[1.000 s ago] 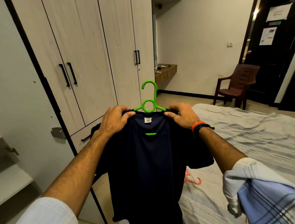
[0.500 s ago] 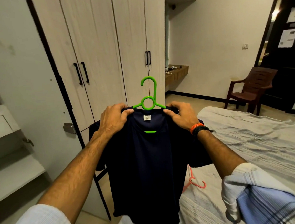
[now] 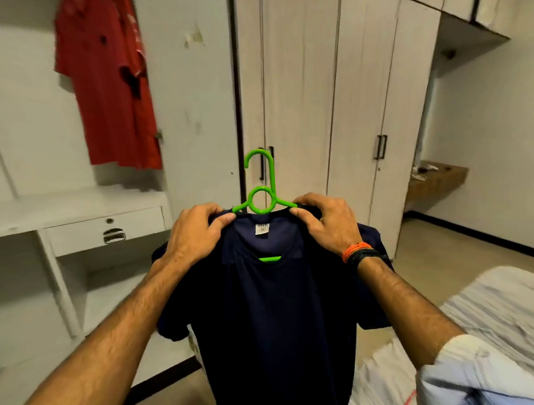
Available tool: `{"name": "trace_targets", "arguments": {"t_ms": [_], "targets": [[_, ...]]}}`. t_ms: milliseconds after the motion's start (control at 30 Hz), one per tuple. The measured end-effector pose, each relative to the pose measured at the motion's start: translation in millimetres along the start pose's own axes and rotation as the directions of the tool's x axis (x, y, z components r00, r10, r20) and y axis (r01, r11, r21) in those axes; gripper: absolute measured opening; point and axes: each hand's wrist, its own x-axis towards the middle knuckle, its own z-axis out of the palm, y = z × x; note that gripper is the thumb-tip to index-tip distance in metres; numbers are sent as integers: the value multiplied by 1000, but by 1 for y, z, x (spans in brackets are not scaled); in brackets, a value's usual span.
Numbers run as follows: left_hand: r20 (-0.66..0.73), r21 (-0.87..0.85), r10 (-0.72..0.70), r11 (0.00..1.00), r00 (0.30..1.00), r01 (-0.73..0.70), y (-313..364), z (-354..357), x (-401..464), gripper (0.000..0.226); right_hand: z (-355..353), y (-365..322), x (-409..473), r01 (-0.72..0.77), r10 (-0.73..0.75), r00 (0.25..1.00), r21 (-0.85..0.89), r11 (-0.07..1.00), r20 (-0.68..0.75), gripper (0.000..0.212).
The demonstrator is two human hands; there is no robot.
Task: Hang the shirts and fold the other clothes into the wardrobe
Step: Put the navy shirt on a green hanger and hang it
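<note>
Both hands hold up a navy T-shirt (image 3: 268,314) on a green hanger (image 3: 259,187) in the head view, the only one given. The left hand (image 3: 195,236) has its fingers curled over the shirt's left shoulder, thumb pressed on the fabric beside the hanger's ring. The right hand (image 3: 325,226) grips the right shoulder the same way, thumb tip near the hanger arm; orange and black bands (image 3: 360,252) sit on that wrist.

Most of the hanger is hidden inside the shirt: only the hook, the ring, short stubs of both arms and a bit of the lower bar through the neck opening can be seen. The shirt's hem blurs into shadow at the bottom edge. A white neck label (image 3: 262,229) carries small print; an "M" can just be read, the line above it is too small to make out.

Far left, inside the open wardrobe (image 3: 68,214), a red shirt (image 3: 109,87) hangs, its top cut off by the frame and its dark markings blurred. Below it sits a drawer (image 3: 105,229) with a metal pull. Closed wardrobe doors (image 3: 331,101) with black handles stand behind the hanger. Near right, a bed (image 3: 507,305) with a pale rumpled sheet is cut off by the edge, and the person's pale sleeve (image 3: 484,377) crosses the corner.
</note>
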Motion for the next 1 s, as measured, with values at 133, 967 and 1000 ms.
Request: {"name": "trace_targets", "arguments": {"t_ms": [133,967,1000], "targets": [[-107,47,-39,998,993,45,-47,-55,1,25,43,-59,33,77,-77,996,18,997,32,22],[-64,698,331,689,942,-194,-360,-275,202,29,381,-328,351,239,-210,960,148,960,-188,23],[-75,701,313,692,947,-174,-370,-279,217,30,392,-331,368,244,-217,958,135,960,-187,24]]}}
